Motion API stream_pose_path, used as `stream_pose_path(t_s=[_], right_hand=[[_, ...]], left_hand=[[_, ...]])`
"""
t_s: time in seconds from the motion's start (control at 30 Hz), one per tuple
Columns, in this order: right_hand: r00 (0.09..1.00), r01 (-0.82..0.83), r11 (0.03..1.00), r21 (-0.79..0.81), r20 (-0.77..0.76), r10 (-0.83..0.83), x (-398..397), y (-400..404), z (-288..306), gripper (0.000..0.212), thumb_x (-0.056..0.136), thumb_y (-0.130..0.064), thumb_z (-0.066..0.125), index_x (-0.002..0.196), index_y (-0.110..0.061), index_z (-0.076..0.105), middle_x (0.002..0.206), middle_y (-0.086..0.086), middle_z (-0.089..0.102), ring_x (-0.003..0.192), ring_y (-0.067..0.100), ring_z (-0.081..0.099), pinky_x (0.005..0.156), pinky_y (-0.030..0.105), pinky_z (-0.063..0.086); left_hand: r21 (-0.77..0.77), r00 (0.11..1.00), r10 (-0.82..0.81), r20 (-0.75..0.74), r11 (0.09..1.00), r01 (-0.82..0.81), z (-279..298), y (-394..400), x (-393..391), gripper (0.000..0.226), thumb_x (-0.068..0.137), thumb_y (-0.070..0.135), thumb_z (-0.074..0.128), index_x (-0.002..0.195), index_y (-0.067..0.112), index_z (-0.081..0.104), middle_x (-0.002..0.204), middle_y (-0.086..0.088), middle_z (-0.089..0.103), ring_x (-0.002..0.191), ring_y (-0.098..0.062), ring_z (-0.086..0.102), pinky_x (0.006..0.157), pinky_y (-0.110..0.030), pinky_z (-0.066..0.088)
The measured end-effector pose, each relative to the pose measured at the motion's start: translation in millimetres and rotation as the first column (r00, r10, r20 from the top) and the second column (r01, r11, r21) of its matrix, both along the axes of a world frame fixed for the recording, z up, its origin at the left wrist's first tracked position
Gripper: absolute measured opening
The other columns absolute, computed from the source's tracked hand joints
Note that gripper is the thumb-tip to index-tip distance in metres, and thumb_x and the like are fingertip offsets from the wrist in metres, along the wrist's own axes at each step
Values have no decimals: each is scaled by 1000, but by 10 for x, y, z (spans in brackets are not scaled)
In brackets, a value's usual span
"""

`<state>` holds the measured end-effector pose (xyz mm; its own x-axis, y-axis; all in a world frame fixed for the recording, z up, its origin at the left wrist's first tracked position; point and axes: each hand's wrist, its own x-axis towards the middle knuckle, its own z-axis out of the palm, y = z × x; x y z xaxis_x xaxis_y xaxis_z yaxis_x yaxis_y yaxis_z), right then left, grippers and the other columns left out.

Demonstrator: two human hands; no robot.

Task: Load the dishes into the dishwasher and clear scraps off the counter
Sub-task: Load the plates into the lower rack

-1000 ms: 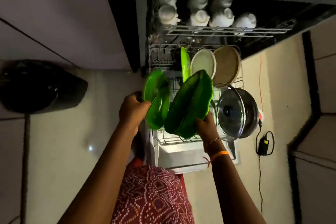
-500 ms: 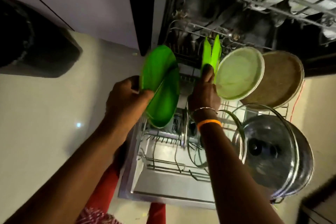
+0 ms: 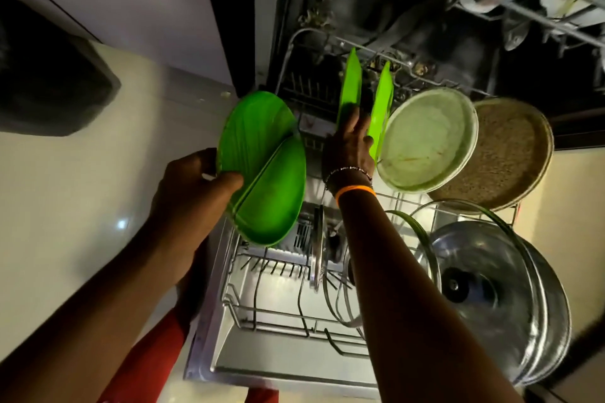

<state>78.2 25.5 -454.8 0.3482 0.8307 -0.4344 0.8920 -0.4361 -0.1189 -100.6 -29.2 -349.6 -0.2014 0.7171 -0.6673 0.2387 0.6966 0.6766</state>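
Presently right hand (image 3: 350, 141) pinches an upright green plate (image 3: 349, 85) in the lower rack (image 3: 262, 314), left hand (image 3: 193, 186) grips another green plate (image 3: 262, 167); seat it fully between tines before letting go.

Your left hand (image 3: 193, 186) grips glossy green plastic plates (image 3: 262, 170), smooth with faint ribbing. Your right hand (image 3: 348, 144) is on another glossy green plastic plate (image 3: 349, 85) standing edge-on in the rack. Lower rack (image 3: 278, 314) is coated wire, satin grey. Pot lid (image 3: 481, 285) looks like clear glass with a polished metal rim. Round brown plate (image 3: 514, 154) has a matt, speckled, rough-looking surface. Pale plate (image 3: 425, 141) is smooth, dull sheen.
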Motion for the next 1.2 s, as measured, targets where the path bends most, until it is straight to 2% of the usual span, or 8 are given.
stream_pose_path(t_s=[0.2,0.37,0.53,0.6,0.73,0.8,0.93,1.2], right_hand=[[983,26,993,-117,-180,-47,81,-62,-59,66,97,-27,40,149,-9,3,154,17,6,133,39,33,103,45,34],[909,213,961,176,-395,-129,46,-328,172,37,95,-20,47,125,2,49,130,23,47,112,35,51,95,40,38],[19,597,706,-380,-874,-486,-95,-647,525,26,87,10,48,103,-7,60,72,-6,72,67,9,67,68,31,57],[-95,571,714,-405,-897,-432,-77,-712,697,43,78,11,55,115,-9,56,82,-5,73,74,13,69,66,33,58],[115,624,766,-152,-952,-282,-27,-594,982,59,61,0,49,115,-24,47,85,-13,69,75,10,67,55,30,55],[411,590,801,105,-892,-186,-80,-474,1117,60,63,-3,44,121,-17,40,96,-8,61,83,22,64,56,34,56],[953,225,882,414,-283,-110,-302,-215,1146,63,74,-17,46,135,-12,30,127,10,50,96,36,60,70,44,51],[985,-103,954,282,162,59,-673,235,466,59,91,-2,33,147,-10,17,140,14,35,107,28,55,60,32,32]], left_hand=[[1,999,49,2,999,-49,6,13,-38,12,56,27,52,64,25,61,61,4,57,60,-15,47,67,-30,37],[-62,979,173,108,984,-167,-82,26,-101,9,62,14,63,70,18,59,76,-12,61,75,-22,54,70,-33,42],[-150,938,184,294,978,-145,-158,10,-155,21,85,-1,56,88,19,64,81,3,70,89,-21,63,82,-34,48],[-158,935,128,330,984,-79,-188,13,-186,24,87,3,56,105,18,61,95,1,70,96,-21,63,82,-32,49],[-170,963,17,269,985,30,-185,85,-197,33,92,15,52,124,18,49,104,3,63,90,-13,61,75,-23,46],[-181,963,12,270,983,39,-164,133,-199,29,96,16,45,124,20,50,102,6,61,84,-9,59,71,-20,43],[-160,956,-81,283,979,130,-131,198,-189,25,97,19,42,117,21,58,101,5,63,84,-8,59,73,-20,43],[-166,939,-109,326,971,170,-191,187,-178,22,96,16,42,94,30,58,92,11,62,81,-6,59,68,-21,40]])
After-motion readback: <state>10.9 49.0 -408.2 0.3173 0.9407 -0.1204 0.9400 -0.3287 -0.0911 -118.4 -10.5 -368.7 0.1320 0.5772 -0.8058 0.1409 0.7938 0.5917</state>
